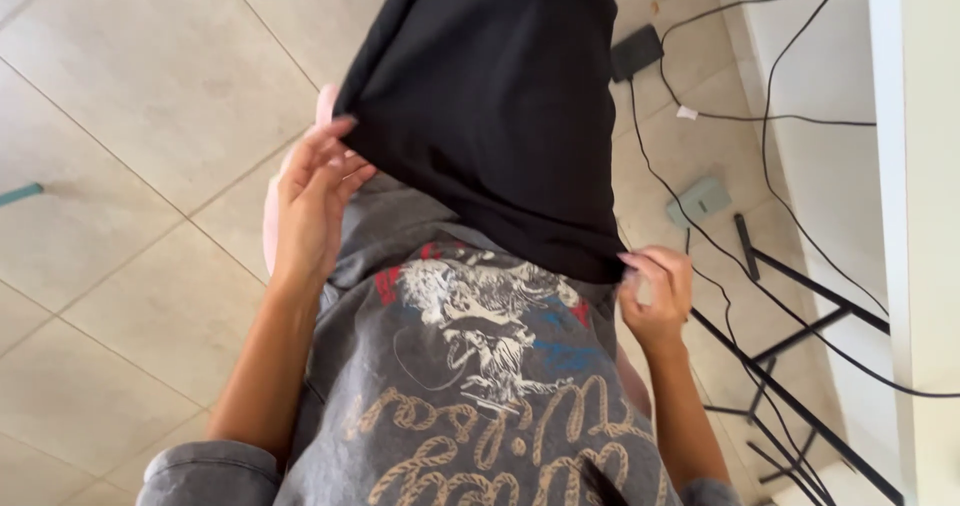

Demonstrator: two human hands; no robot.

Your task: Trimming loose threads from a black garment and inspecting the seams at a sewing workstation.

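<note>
A black cloth (495,106) lies stretched over my lap, reaching away from me toward the top of the head view. My left hand (312,198) pinches its near left corner with the fingertips. My right hand (655,291) pinches the near right corner at the cloth's lower edge. Below the cloth I see my grey printed T-shirt (470,386). A pale pink edge (272,216), perhaps a seat, shows beside my left hand.
Beige floor tiles (130,166) spread out on the left. On the right, black cables (790,116) trail over the floor past a small black box (636,52) and a pale green device (698,202). A black metal frame (800,336) and a white panel (915,166) stand at right.
</note>
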